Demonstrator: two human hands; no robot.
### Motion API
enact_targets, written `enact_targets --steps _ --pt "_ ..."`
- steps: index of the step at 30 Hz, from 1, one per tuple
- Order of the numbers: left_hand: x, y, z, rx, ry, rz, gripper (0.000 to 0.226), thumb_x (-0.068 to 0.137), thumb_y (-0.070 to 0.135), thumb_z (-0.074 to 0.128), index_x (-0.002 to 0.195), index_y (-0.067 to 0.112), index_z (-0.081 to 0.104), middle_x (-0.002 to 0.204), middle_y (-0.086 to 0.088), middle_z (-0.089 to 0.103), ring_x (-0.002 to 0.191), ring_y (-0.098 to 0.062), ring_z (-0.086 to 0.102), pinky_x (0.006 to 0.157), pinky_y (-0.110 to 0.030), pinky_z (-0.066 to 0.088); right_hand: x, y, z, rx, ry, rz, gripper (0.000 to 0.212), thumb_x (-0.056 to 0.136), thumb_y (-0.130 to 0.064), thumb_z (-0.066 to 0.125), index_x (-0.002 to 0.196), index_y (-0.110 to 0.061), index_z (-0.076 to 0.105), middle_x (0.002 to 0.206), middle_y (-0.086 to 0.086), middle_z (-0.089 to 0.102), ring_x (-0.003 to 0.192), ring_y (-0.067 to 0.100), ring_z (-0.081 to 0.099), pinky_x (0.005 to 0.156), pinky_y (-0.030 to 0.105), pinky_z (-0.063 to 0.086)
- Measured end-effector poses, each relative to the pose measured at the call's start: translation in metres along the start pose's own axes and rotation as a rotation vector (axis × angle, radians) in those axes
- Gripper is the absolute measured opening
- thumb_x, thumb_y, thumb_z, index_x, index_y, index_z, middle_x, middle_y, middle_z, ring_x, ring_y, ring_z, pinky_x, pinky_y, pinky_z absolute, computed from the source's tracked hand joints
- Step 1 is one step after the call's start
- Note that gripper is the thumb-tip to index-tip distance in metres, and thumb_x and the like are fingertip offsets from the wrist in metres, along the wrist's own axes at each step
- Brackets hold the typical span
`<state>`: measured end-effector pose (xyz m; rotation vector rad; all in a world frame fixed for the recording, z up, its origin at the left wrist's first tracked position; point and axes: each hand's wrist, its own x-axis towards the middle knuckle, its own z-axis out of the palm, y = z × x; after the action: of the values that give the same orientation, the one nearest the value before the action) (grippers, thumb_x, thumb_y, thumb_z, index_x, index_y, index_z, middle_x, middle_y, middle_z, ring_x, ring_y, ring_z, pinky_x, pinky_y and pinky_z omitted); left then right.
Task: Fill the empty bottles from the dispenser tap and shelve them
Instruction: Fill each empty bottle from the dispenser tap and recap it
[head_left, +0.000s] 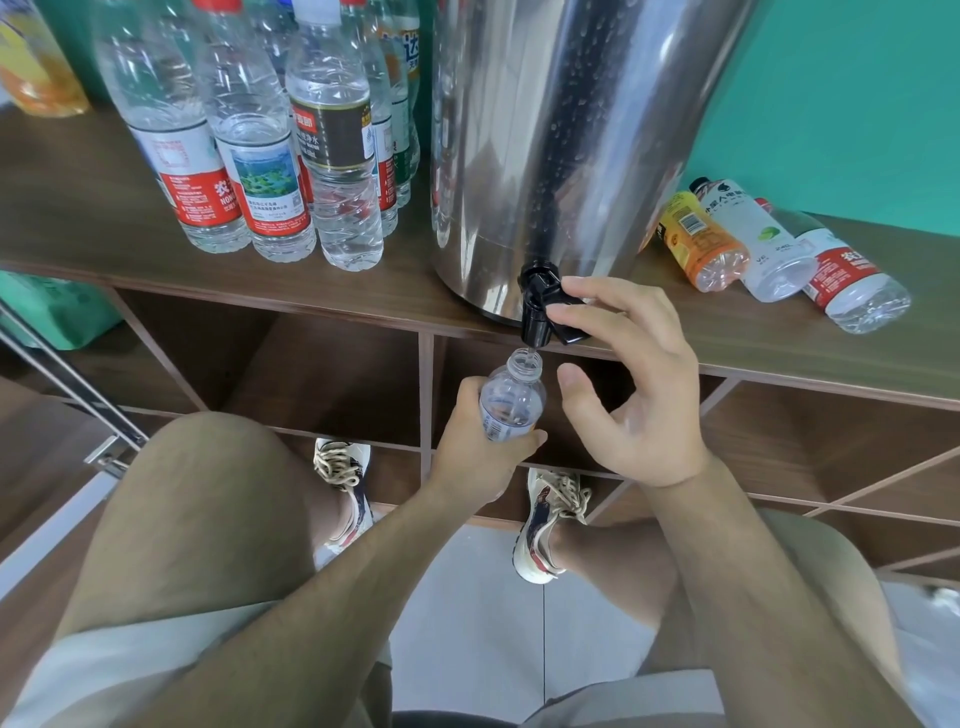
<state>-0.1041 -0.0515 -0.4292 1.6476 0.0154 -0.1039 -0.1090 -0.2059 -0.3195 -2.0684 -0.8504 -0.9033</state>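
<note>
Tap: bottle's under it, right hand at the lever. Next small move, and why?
Probably push the lever down with the right hand. The left hand holds the bottle with its open mouth directly below the tap, and the right fingers rest on the lever. Whether water is flowing is too faint to tell.

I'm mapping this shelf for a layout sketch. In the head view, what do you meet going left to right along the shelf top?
orange drink bottle → cluster of upright water bottles → steel dispenser with its black tap → three bottles lying down: orange-label bottle, white-label bottle, red-label bottle.
</note>
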Motion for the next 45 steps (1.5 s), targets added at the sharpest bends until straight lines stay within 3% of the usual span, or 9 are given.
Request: enact_targets --steps 3,7,11,14,19,23,34,45 --pt "0.000 0.000 0.000 0.010 0.006 -0.002 0.069 0.081 0.022 0.089 0.130 0.031 0.042 0.119 0.011 0.062 0.110 -0.012 0.067 0.082 -0.017 0.058 0.000 0.000 0.001 -0.008 -0.002 -0.003 0.034 0.088 -0.011 0.064 0.120 -0.004 0.071 0.132 0.016 0.063 0.112 0.030 0.059 0.104 0.041 0.045" --pt "0.000 -0.003 0.001 -0.004 -0.001 -0.013 0.070 0.080 0.020 0.090 0.130 0.032 0.042 0.118 0.012 0.063 0.111 -0.013 0.067 0.087 -0.023 0.059 0.001 0.000 0.000 0.004 0.001 -0.008 0.034 0.088 -0.009 0.061 0.120 -0.003 0.071 0.132 0.017 0.064 0.113 0.031 0.059 0.105 0.037 0.043" --pt "-0.001 0.000 0.001 0.020 -0.004 -0.016 0.068 0.082 0.018 0.088 0.129 0.033 0.041 0.115 0.016 0.060 0.106 -0.008 0.065 0.072 -0.007 0.051 0.002 0.000 -0.001 -0.007 0.004 -0.007 0.049 0.072 0.009 0.057 0.117 0.000 0.073 0.131 0.018 0.066 0.115 0.034 0.059 0.106 0.036 0.042" --pt "-0.002 0.000 0.000 0.023 -0.008 -0.014 0.067 0.083 0.017 0.087 0.129 0.032 0.041 0.114 0.017 0.060 0.104 -0.006 0.064 0.069 -0.004 0.048 0.003 0.001 -0.002 -0.020 0.008 -0.011 0.055 0.067 0.016 0.055 0.116 0.000 0.075 0.130 0.018 0.067 0.111 0.039 0.060 0.105 0.036 0.042" --pt "-0.001 -0.001 0.001 0.019 -0.007 -0.018 0.068 0.082 0.020 0.088 0.129 0.034 0.041 0.117 0.015 0.061 0.110 -0.011 0.065 0.079 -0.014 0.054 0.003 0.002 -0.004 -0.031 0.007 -0.027 0.038 0.080 0.007 0.064 0.116 0.001 0.075 0.129 0.018 0.068 0.111 0.037 0.061 0.103 0.039 0.044" --pt "-0.001 0.002 0.001 0.043 -0.002 -0.029 0.068 0.082 0.021 0.088 0.127 0.036 0.038 0.114 0.020 0.058 0.105 -0.007 0.064 0.069 -0.005 0.050 0.004 0.001 -0.002 -0.045 0.031 -0.021 0.025 0.094 -0.013 0.073 0.115 -0.001 0.076 0.127 0.016 0.069 0.110 0.033 0.063 0.102 0.035 0.044" --pt "-0.004 0.009 0.001 0.035 -0.002 -0.028 0.068 0.083 0.017 0.087 0.127 0.034 0.038 0.111 0.020 0.057 0.100 -0.004 0.062 0.066 -0.001 0.046 0.002 0.001 0.000 -0.041 0.053 0.003 0.021 0.093 -0.011 0.076 0.112 -0.001 0.076 0.126 0.014 0.070 0.107 0.032 0.067 0.099 0.039 0.048" --pt "-0.005 0.006 0.000 -0.003 0.004 -0.006 0.070 0.081 0.016 0.089 0.130 0.032 0.041 0.121 0.011 0.062 0.112 -0.011 0.065 0.078 -0.013 0.055 -0.001 0.004 -0.002 0.020 0.028 -0.004 0.026 0.094 -0.009 0.066 0.117 0.000 0.074 0.130 0.017 0.068 0.115 0.026 0.066 0.096 0.054 0.051"
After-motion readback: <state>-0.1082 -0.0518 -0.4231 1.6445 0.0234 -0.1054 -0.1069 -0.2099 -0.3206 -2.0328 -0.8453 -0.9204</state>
